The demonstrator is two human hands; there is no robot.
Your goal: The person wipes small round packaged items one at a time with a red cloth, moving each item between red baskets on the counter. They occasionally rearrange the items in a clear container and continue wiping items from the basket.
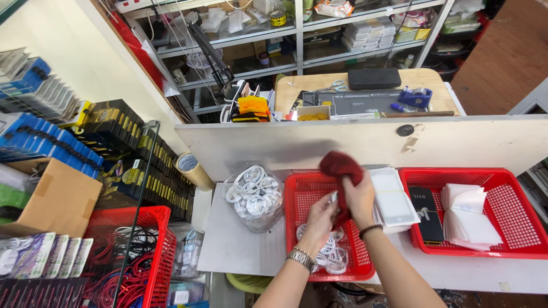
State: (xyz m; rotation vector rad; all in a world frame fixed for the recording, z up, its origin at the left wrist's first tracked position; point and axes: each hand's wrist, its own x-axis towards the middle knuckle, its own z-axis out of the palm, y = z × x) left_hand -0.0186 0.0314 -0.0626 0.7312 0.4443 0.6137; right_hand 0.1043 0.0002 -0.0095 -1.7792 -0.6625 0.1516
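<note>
Over the middle red basket [297, 197], the right hand [359, 197] is clenched round a dark red cloth [341, 166], which bunches up above the knuckles toward twelve o'clock. Just at its nine o'clock, touching the cloth, the left hand [321, 219] pinches the white plug end of a charging cable [333, 198] between its fingertips, so that plug and cloth meet between the two hands; a metal wristwatch [301, 258] sits on the left wrist and a thin dark band on the right. Below the hands, at six o'clock, several coiled white cables [333, 255] lie in the basket's near end, and I judge them still waiting or already wiped; which of the two cannot be told. At nine o'clock of the basket a clear plastic bag [254, 197] holds many more coiled white cables, so a good share of the work seems left. At three o'clock lies a stack of flat white sleeves [394, 199], and beyond it a second red basket [514, 239] with a black box [427, 214] and white paper packets [468, 219]. A roll of tape [191, 166] leans far toward ten o'clock.
</note>
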